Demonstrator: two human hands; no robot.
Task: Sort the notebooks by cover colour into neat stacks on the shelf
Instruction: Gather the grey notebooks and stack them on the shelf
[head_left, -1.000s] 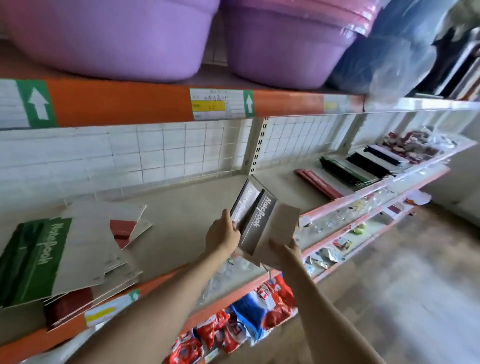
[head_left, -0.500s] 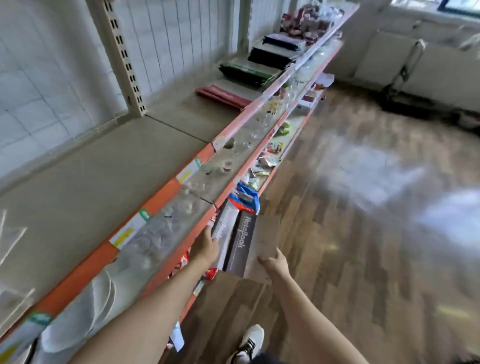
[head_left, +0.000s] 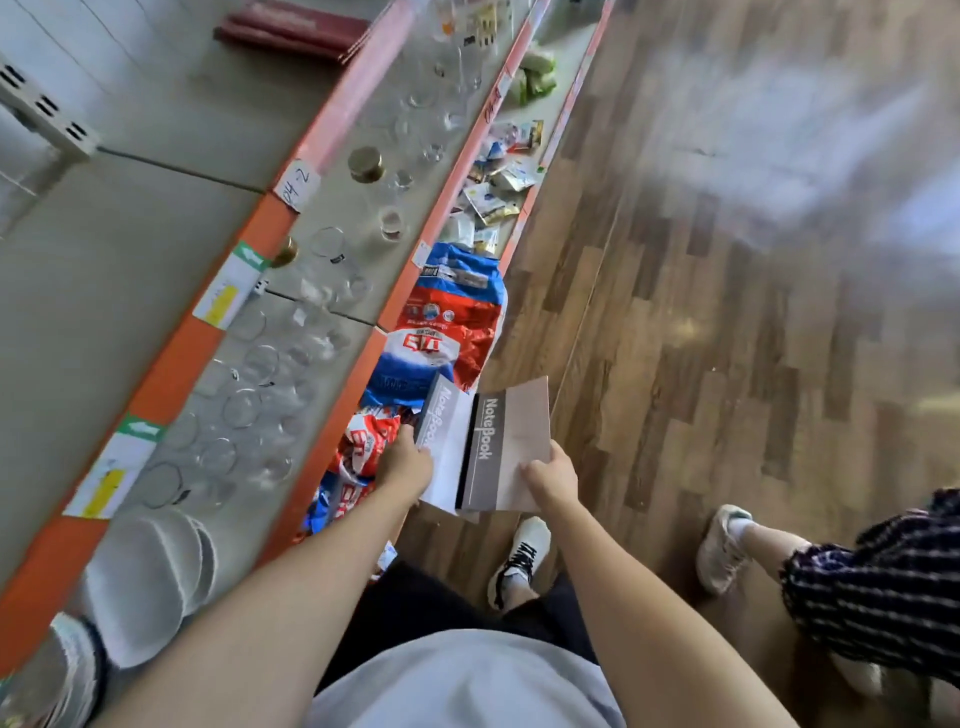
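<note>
I hold a small stack of grey-covered notebooks (head_left: 493, 447) printed "NoteBook" in front of me, low over the floor and off the shelf. My left hand (head_left: 410, 462) grips the stack's left edge, and my right hand (head_left: 553, 480) grips its lower right corner. The upper notebook shows a grey strip and a tan cover; a paler one fans out to the left beneath it. A stack of red notebooks (head_left: 291, 31) lies far up on the grey shelf (head_left: 104, 270), near its orange front edge.
Clear glasses (head_left: 260, 364) and stacked white bowls (head_left: 150, 566) fill the lower shelf beside me. Red and blue snack bags (head_left: 447, 322) crowd the shelf below that. Another person's legs and chequered shorts (head_left: 878, 587) stand on the wooden floor to the right.
My view has tilted sharply downward, from the shelf to the floor. Both hands have carried the grey notebooks off the shelf and down in front of my body.
</note>
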